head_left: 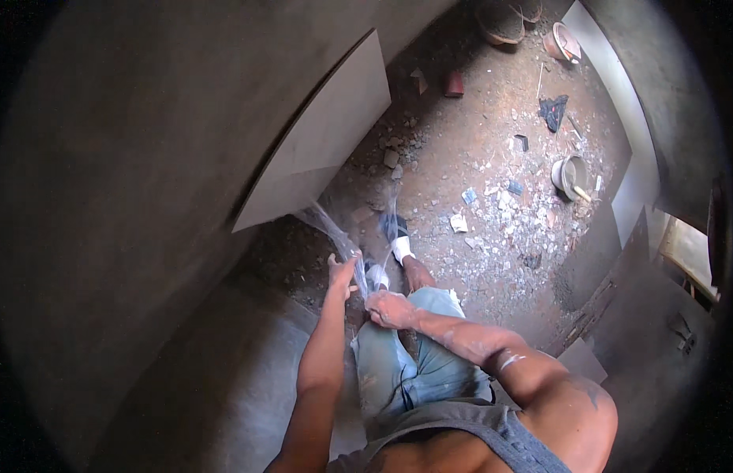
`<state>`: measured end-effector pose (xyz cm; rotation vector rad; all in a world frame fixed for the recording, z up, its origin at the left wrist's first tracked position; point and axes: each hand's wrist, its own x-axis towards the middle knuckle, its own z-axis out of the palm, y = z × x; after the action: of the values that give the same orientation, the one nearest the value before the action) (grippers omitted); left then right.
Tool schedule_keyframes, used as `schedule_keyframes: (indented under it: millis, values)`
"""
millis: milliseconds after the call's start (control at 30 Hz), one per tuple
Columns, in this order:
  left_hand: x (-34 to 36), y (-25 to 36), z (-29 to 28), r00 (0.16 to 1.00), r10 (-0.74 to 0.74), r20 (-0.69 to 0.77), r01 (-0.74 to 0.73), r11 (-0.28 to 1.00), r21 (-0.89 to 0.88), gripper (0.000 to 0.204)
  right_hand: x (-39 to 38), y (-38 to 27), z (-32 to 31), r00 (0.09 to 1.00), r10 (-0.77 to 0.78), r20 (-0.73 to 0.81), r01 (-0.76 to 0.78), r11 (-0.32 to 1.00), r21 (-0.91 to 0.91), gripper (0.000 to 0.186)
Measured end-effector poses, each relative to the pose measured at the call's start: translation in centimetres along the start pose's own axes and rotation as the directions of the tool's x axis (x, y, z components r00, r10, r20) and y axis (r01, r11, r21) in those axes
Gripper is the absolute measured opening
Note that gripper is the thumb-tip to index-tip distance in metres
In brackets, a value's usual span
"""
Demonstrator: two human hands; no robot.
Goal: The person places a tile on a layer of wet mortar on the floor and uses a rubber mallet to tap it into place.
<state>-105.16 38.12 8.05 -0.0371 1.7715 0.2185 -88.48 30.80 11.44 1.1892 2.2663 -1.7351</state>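
Observation:
A large flat pale board (319, 126) leans on the left wall, and clear plastic film (331, 225) stretches from its lower right part down toward my hands. My left hand (341, 276) is beside the film with fingers spread, the film passing by its fingertips. My right hand (390, 310) is closed on the gathered end of the film, just in front of my thighs. A thin strand of film also rises near my feet, which have pale socks (402, 248) and dark footwear. My right forearm has white smears on it.
Rubble (500, 229) covers much of the floor. A bucket (571, 177) with a handled tool stands at right, a dark cloth (552, 112) lies beyond it, and containers (562, 41) and a red object (454, 84) are farther back. More panels (634, 173) line the right side.

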Motion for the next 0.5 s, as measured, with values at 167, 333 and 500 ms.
schedule_keyframes:
  millis: [167, 333, 500]
  values:
    - [-0.8, -8.4, -6.1, 0.946, 0.324, 0.007, -0.323, 0.941, 0.102, 0.039, -0.8, -6.5, 0.5, 0.980, -0.184, -0.071, 0.195, 0.962, 0.193, 0.018]
    - [-9.7, -13.5, -15.7, 0.503, 0.864, -0.010, -0.662, 0.392, 0.639, 0.028, 0.2, -11.8, -3.6, 0.952, -0.182, -0.246, 0.213, 0.971, 0.108, 0.077]
    - [-26.7, -5.6, -16.4, 0.445, 0.851, 0.280, -0.823, 0.264, 0.503, 0.025, -0.2, -18.0, -7.3, 0.944, -0.330, 0.008, 0.313, 0.885, -0.345, 0.055]
